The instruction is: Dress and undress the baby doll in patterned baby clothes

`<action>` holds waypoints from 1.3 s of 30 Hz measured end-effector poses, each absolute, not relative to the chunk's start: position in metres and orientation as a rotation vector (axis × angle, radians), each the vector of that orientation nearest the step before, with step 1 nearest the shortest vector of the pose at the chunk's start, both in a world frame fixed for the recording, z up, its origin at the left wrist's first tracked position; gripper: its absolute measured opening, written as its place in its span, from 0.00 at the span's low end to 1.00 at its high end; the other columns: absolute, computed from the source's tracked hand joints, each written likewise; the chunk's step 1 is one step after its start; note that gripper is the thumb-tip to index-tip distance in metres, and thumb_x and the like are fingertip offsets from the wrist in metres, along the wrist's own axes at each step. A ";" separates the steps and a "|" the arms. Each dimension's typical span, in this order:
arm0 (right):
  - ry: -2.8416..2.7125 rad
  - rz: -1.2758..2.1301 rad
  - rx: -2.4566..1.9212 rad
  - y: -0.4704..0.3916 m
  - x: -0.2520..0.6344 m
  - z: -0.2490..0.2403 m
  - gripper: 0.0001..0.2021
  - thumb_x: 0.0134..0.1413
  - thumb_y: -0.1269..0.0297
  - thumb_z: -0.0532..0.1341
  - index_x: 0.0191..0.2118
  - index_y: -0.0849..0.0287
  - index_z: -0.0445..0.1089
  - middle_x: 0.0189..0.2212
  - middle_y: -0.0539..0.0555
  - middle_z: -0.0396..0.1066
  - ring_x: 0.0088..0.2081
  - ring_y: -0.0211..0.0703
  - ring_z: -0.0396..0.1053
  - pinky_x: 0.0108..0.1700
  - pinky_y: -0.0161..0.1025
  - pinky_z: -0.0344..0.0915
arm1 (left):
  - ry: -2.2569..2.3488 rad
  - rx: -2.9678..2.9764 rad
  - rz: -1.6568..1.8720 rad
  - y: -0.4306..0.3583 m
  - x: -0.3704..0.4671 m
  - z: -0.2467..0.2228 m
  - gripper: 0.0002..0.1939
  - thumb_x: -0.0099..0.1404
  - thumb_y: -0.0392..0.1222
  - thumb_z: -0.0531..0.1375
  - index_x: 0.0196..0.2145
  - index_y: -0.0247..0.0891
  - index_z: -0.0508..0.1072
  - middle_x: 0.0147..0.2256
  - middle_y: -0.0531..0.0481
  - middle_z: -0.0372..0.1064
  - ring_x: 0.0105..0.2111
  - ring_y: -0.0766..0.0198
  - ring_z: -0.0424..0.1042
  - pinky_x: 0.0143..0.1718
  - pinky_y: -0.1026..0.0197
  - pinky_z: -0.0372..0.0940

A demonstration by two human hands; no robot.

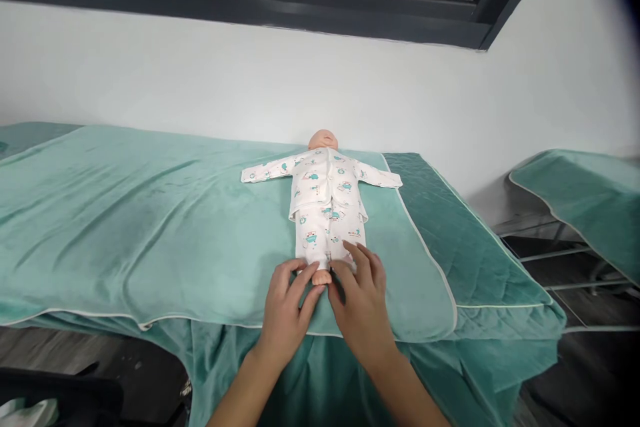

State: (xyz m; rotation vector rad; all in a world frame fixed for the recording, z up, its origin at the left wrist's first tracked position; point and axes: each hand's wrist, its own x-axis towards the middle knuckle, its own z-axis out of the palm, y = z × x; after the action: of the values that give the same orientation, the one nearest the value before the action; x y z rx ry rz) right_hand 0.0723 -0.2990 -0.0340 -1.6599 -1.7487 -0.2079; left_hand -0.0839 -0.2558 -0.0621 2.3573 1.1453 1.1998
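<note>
A baby doll lies on its back, its bare head [323,139] toward the wall and its arms stretched out sideways. It wears a white printed shirt [313,180] and matching trousers [313,230]. One foot [321,277] pokes out of a trouser cuff at the near end; the other foot is not visible. My left hand [289,301] pinches the cuff from the left, thumb beside the toes. From the right, my right hand [364,297] closes thumb and forefinger at the same cuff, its other fingers resting over the other trouser leg.
A green blanket [210,233] covers the bed under the doll, over a darker quilted cover [460,247]. The white wall [250,80] and a dark window frame [340,10] stand behind. Another green-covered surface [590,200] is at right, a dark container [60,390] at lower left.
</note>
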 end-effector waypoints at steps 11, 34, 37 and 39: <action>-1.769 -0.025 -1.477 -0.291 0.079 -0.023 0.07 0.62 0.72 0.56 0.41 0.53 0.66 0.56 0.56 0.65 0.63 0.53 0.55 0.63 0.64 0.53 | 1.106 2.321 1.162 -0.255 -0.091 -0.060 0.21 0.68 0.38 0.59 0.58 0.45 0.65 0.51 0.43 0.62 0.53 0.57 0.65 0.54 0.51 0.65; -1.605 0.018 -1.563 -0.309 0.083 -0.044 0.17 0.61 0.70 0.58 0.55 0.51 0.63 0.55 0.58 0.63 0.58 0.52 0.59 0.56 0.56 0.64 | 1.283 2.316 1.366 -0.268 -0.075 -0.074 0.19 0.66 0.37 0.61 0.53 0.39 0.64 0.45 0.42 0.64 0.47 0.56 0.66 0.48 0.51 0.69; -1.461 0.054 -1.602 -0.313 0.092 -0.050 0.18 0.61 0.65 0.61 0.56 0.51 0.63 0.53 0.59 0.64 0.55 0.51 0.62 0.54 0.53 0.66 | 1.273 2.431 1.365 -0.272 -0.069 -0.064 0.22 0.65 0.36 0.62 0.56 0.40 0.64 0.50 0.40 0.61 0.52 0.52 0.63 0.52 0.46 0.67; -1.394 0.107 -1.610 -0.315 0.097 -0.054 0.16 0.60 0.63 0.62 0.54 0.52 0.64 0.51 0.58 0.64 0.54 0.50 0.63 0.54 0.52 0.66 | 1.224 2.554 1.272 -0.274 -0.061 -0.052 0.21 0.65 0.34 0.61 0.54 0.40 0.66 0.54 0.39 0.60 0.56 0.49 0.60 0.56 0.43 0.63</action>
State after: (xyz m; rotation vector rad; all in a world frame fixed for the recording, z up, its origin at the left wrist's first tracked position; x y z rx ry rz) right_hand 0.0968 -0.3152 -0.0540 -1.6097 -1.3940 0.1069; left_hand -0.0608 -0.2739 -0.0520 2.5537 1.2244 1.2719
